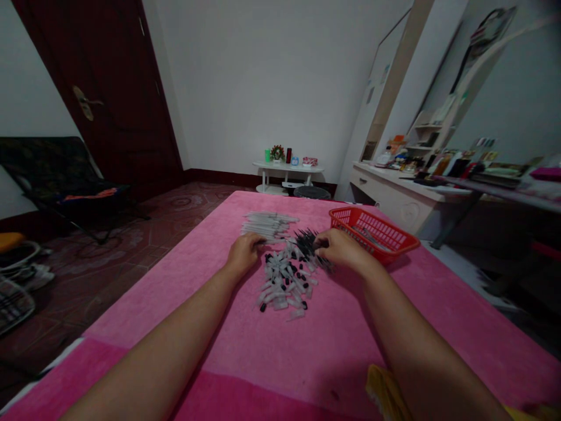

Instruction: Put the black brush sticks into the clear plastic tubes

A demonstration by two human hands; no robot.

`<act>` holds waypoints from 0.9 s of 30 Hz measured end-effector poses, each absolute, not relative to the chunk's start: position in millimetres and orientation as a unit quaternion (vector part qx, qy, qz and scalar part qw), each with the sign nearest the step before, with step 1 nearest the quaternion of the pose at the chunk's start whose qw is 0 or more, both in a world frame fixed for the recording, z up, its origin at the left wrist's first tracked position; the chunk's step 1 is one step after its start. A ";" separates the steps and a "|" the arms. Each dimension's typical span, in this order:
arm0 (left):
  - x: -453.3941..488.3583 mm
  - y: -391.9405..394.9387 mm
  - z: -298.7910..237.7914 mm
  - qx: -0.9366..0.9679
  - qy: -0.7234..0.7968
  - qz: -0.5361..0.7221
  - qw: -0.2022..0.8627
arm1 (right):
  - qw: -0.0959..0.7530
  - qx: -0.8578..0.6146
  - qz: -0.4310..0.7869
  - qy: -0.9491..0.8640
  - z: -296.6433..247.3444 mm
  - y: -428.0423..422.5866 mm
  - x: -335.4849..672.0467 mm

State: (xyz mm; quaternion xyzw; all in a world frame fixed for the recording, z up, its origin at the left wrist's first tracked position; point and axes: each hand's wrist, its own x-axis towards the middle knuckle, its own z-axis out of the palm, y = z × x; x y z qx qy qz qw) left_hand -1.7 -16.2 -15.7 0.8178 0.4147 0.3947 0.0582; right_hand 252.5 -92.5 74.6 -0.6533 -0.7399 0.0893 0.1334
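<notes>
My left hand has its fingers closed beside a stack of long, pale pen-like tubes. What those fingers hold, if anything, is too small and dark to make out. At the right, my right hand pinches at a pile of thin, black, pointed sticks, a dark bit showing at its fingertips. Between and below both hands spreads a loose heap of short, clear caps, with small black plugs among them.
A red plastic basket holding some thin pieces stands right of my right hand. Pink cloth covers the table. Yellow fabric lies by my right forearm. Beyond are a low white stand, a dresser and a folding chair.
</notes>
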 end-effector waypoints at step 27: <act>6.4 -13.1 -19.2 0.750 0.427 0.469 0.185 | 0.422 -0.630 -0.078 -0.647 74.8 -98.5 215.2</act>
